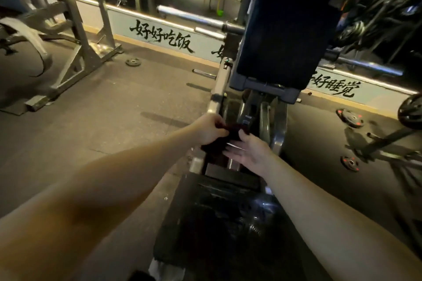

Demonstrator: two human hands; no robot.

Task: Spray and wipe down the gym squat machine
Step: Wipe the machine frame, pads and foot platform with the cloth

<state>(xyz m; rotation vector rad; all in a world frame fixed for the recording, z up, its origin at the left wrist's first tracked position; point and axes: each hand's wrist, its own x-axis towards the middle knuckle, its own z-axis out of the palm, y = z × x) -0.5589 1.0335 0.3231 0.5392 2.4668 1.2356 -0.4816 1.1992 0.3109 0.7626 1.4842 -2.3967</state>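
Observation:
The squat machine fills the middle of the head view: a black back pad (285, 36) stands tilted above, a grey metal frame rail (218, 89) runs down its left side, and a dark textured footplate (217, 217) lies below. My left hand (209, 129) grips a dark maroon cloth (225, 141) over the frame between pad and footplate. My right hand (247, 149) reaches to the cloth's right edge with its fingers spread, touching it. No spray bottle shows.
A steel rack (75, 48) stands on the rubber floor to the left. Small weight plates (350, 117) lie on the floor at right, beside another loaded bar. A mirror wall with black lettering (162, 36) runs behind the machine.

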